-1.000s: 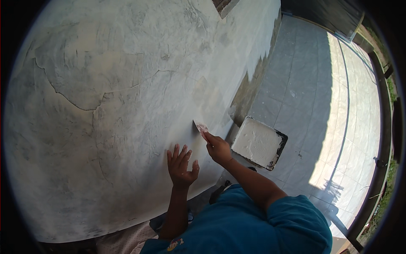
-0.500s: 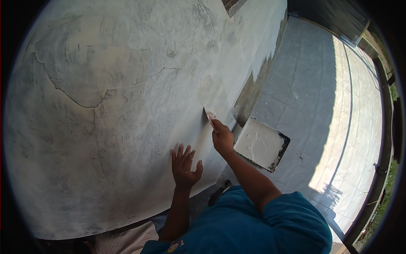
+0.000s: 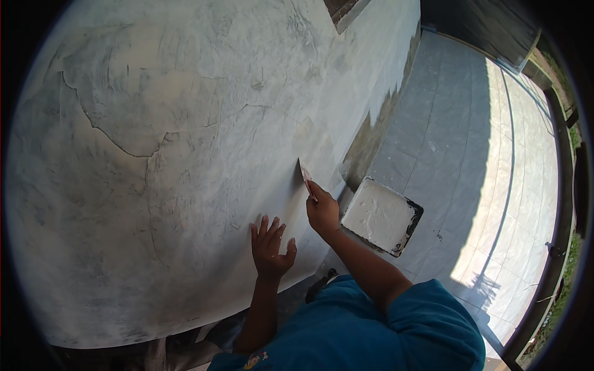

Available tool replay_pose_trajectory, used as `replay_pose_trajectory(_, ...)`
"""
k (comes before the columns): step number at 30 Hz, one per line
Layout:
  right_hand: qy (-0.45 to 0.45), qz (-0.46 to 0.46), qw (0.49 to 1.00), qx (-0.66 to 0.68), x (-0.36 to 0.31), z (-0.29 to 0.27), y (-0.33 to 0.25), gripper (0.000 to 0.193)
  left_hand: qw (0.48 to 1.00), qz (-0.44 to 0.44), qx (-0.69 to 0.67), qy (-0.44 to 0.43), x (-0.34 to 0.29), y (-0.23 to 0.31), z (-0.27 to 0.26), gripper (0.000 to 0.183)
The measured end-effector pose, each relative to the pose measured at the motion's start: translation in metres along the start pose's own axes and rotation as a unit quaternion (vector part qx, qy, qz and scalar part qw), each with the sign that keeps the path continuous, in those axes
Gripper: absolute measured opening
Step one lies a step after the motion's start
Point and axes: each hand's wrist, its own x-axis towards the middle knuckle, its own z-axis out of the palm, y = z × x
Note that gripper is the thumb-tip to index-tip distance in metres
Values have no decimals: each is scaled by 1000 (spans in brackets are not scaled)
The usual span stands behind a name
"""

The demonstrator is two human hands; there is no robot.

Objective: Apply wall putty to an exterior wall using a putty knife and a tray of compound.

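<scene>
My right hand (image 3: 323, 210) is closed round the handle of a putty knife (image 3: 305, 174), whose blade lies at the surface of the white-smeared wall (image 3: 204, 179). Lower and to the left, my left hand (image 3: 270, 250) holds nothing; its fingers are spread against or very near the wall. Just right of my right hand, a black-edged tray (image 3: 413, 229) holds white paste (image 3: 380, 211). Cracks and grey patches run over the wall's left part.
The grey tiled floor (image 3: 433, 142) stretches to the right, with a strip of sunlight (image 3: 495, 204) across it. A dark recess (image 3: 342, 11) opens in the wall at the top. A dark panel (image 3: 482, 28) stands at the far right.
My right hand and the putty knife have shifted very slightly left and down. The left hand stays spread at the wall. The view has tilted a little.
</scene>
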Motion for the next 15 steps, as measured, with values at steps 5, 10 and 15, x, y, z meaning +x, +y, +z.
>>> replay_pose_trajectory(5, 12, -17, 999, 45, 11, -39, -10, 35, 1000, -4, 5, -12, 1, -1, 1, 34)
replay_pose_trajectory(10, 172, -144, 974, -28, 117, -59, -68, 39, 1000, 2, -12, 13, 7, 4, -2, 34)
replay_pose_trajectory(15, 117, -271, 951, -93, 50, 14, -55, 49, 1000, -5, -16, 15, -1, -1, 4, 34)
